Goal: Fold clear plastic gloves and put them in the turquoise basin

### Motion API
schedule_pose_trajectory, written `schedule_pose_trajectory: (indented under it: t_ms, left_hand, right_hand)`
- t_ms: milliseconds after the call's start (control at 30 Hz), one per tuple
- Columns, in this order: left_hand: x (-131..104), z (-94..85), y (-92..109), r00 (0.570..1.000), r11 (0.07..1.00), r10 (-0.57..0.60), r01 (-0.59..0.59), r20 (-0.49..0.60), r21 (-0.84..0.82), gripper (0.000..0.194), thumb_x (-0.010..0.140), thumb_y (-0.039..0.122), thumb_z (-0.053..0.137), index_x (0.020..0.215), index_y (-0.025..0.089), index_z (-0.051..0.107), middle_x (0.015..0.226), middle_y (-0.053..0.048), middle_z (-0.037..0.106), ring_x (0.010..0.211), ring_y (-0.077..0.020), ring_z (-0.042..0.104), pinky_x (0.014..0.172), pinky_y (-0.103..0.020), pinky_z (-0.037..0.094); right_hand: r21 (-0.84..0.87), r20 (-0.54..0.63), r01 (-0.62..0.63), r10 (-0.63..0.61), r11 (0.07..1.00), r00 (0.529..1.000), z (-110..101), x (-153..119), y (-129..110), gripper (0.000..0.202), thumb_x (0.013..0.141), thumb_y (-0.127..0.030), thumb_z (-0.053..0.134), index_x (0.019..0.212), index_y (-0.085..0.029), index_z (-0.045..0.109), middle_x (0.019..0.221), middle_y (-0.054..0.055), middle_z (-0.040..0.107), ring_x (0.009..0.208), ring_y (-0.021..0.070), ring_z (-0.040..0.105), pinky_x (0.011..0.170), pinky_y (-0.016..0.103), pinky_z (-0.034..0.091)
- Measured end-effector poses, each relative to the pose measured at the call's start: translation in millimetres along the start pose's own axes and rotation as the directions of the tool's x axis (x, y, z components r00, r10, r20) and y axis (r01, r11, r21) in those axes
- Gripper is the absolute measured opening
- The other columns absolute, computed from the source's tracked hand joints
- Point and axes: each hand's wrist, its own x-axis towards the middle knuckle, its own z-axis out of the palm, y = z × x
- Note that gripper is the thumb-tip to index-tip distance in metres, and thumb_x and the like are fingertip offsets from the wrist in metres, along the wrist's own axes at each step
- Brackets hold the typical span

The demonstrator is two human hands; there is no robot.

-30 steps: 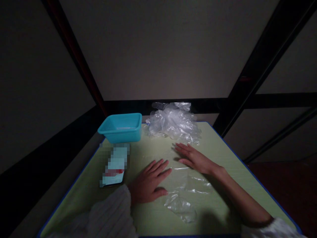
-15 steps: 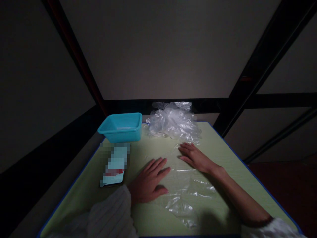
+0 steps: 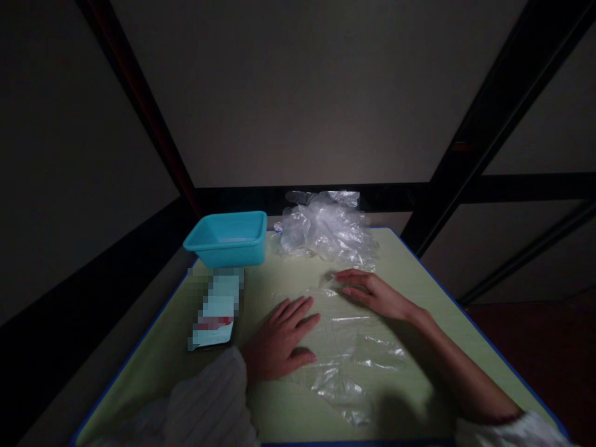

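A clear plastic disposable glove [image 3: 342, 338] lies spread over the tabletop in front of me, wrinkled toward its near end. My left hand [image 3: 286, 338] rests flat on its left edge, fingers spread and thumb apart. At the far right end, my right hand [image 3: 367, 292] is slightly raised, its fingers stretched out and a gap showing above the thumb. The film near those fingertips looks a little lifted; whether they touch it I cannot tell. Beyond both hands sits a loose heap of clear plastic gloves [image 3: 328, 230].
A turquoise plastic basket [image 3: 233, 251] stands at the far left corner. Nearer, a phone [image 3: 218, 310] with a blurred screen lies left of my left hand. The pale green table [image 3: 419, 279] has a blue edge, with a wall [image 3: 307, 93] right behind it.
My right hand has lifted slightly from lying flat, its fingers shifting a little and the film by its fingertips rising. The left hand stays in place.
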Motion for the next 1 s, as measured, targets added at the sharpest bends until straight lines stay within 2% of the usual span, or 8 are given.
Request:
schedule_pose_trajectory:
  t_ms: [200, 267, 367, 467, 700, 833, 933, 1000]
  left_hand:
    - [1.5, -4.2, 2.8, 0.999, 0.999, -0.02, 0.019, 0.038, 0.027, 0.065, 0.083, 0.044, 0.058, 0.137, 0.017, 0.036, 0.149, -0.015, 0.021, 0.137, -0.0299, 0.019, 0.109, -0.05, 0.019]
    - [1.3, -5.2, 3.1, 0.999, 1.0, -0.018, 0.017, 0.036, 0.026, 0.065, 0.082, 0.045, 0.058, 0.137, 0.017, 0.036, 0.149, -0.015, 0.021, 0.137, -0.0298, 0.019, 0.109, -0.05, 0.019]
    - [0.6, -5.3, 2.7, 0.999, 1.0, -0.013, 0.012, 0.031, 0.02, 0.065, 0.082, 0.044, 0.058, 0.137, 0.017, 0.036, 0.149, -0.015, 0.022, 0.137, -0.0296, 0.019, 0.109, -0.049, 0.019]
    - [-0.1, -3.6, 1.6, 1.0, 1.0, -0.001, 0.001, 0.013, 0.02, 0.063, 0.083, 0.045, 0.057, 0.137, 0.018, 0.036, 0.149, -0.015, 0.022, 0.137, -0.0294, 0.02, 0.109, -0.049, 0.019]
    - [-0.6, -0.5, -0.5, 1.0, 1.0, 0.004, -0.004, -0.008, 0.008, 0.063, 0.083, 0.045, 0.056, 0.137, 0.019, 0.036, 0.15, -0.013, 0.022, 0.137, -0.0294, 0.02, 0.11, -0.048, 0.017]
    - [-0.7, -1.4, -0.5, 1.0, 1.0, 0.004, -0.004, 0.004, 0.031, 0.066, 0.083, 0.044, 0.056, 0.139, 0.018, 0.031, 0.15, -0.013, 0.02, 0.138, -0.0289, 0.017, 0.11, -0.048, 0.017]
    - [-0.6, -1.2, -0.7, 1.0, 0.999, 0.001, 0.0, -0.028, 0.038, 0.068, 0.083, 0.044, 0.056, 0.14, 0.018, 0.028, 0.15, -0.013, 0.02, 0.137, -0.0284, 0.017, 0.11, -0.048, 0.016]
    - [-0.6, -0.5, -1.2, 0.999, 0.999, 0.002, 0.0, -0.05, 0.034, 0.068, 0.084, 0.045, 0.055, 0.14, 0.019, 0.028, 0.149, -0.013, 0.023, 0.137, -0.028, 0.02, 0.11, -0.048, 0.016]
  right_hand:
    - [0.232, 0.065, -0.016, 0.0, 0.973, 0.998, -4.6, -2.1, -8.0, 0.033, 0.087, -0.045, 0.051, 0.083, -0.015, 0.065, 0.088, 0.007, 0.068, 0.084, 0.019, 0.063, 0.078, 0.035, 0.049]
    - [0.275, 0.068, -0.056, 0.039, 0.96, 0.997, -3.6, -1.9, -8.9, 0.033, 0.087, -0.045, 0.051, 0.08, -0.015, 0.063, 0.08, 0.006, 0.068, 0.077, 0.0179, 0.062, 0.073, 0.033, 0.05]
    - [0.296, -0.009, -0.073, 0.079, 0.953, 0.997, 0.8, 0.1, -9.0, 0.031, 0.089, -0.041, 0.047, 0.083, -0.014, 0.061, 0.079, 0.006, 0.067, 0.075, 0.0174, 0.062, 0.07, 0.031, 0.049]
    - [0.232, -0.058, -0.056, 0.071, 0.971, 0.996, 8.6, 3.2, -6.7, 0.026, 0.09, -0.035, 0.046, 0.085, -0.014, 0.061, 0.082, 0.007, 0.067, 0.077, 0.0176, 0.062, 0.07, 0.031, 0.049]
    - [0.022, -0.019, -0.021, 0.022, 1.0, 1.0, 25.2, 7.3, 2.9, 0.017, 0.084, -0.025, 0.05, 0.082, -0.015, 0.063, 0.079, 0.007, 0.064, 0.066, 0.0161, 0.058, 0.061, 0.027, 0.048]
    - [-0.034, -0.027, -0.026, 0.025, 0.999, 0.999, 19.3, 5.9, 2.3, 0.016, 0.082, -0.022, 0.05, 0.087, -0.015, 0.064, 0.085, 0.009, 0.065, 0.07, 0.0181, 0.06, 0.065, 0.03, 0.048]
    - [-0.11, -0.059, -0.057, 0.05, 0.992, 0.997, 11.7, 3.5, 2.9, 0.021, 0.085, -0.021, 0.044, 0.091, -0.016, 0.064, 0.092, 0.009, 0.068, 0.082, 0.021, 0.063, 0.074, 0.034, 0.048]
    - [-0.161, -0.054, -0.079, 0.071, 0.984, 0.996, 8.5, 2.0, 5.2, 0.023, 0.086, -0.022, 0.043, 0.091, -0.017, 0.065, 0.093, 0.009, 0.069, 0.082, 0.0217, 0.064, 0.074, 0.034, 0.049]
